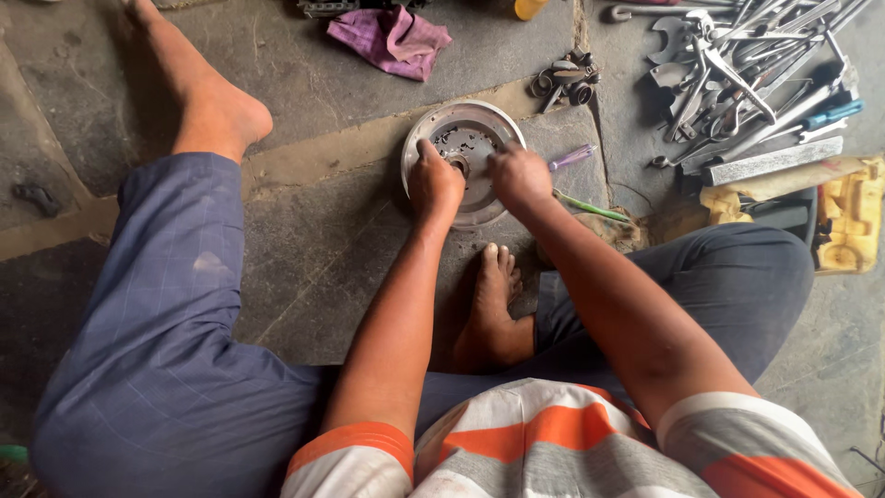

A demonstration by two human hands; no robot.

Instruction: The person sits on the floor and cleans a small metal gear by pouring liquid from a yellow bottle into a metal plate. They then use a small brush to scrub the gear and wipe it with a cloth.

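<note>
The person sits on a grey stone floor (323, 240) with legs spread in blue-grey trousers. Far left, a small dark scrap (35, 196) lies on the floor, well apart from the work. Toward the floor's far edge a crumpled purple-pink cloth (392, 39) lies. Between the legs, ahead of the tucked foot, a round silver metal disc with a raised rim and a toothed dark centre (479, 120) lies flat on the floor. The left hand (434, 184) is curled on the disc's near-left part, fingers pressed down by the centre hub. The right hand (519, 177) rests beside it on the near-right part, fingers bent; whether it pinches something small cannot be told. Just past the disc sits a cluster of small dark metal rings and bearings (560, 81). Right of the disc lie a purple-handled tool (573, 157) and a green-handled tool (590, 207). At the far right corner, a heap of steel spanners and wrenches (747, 74) lies, with a yellow plastic case (846, 217) nearer.
</note>
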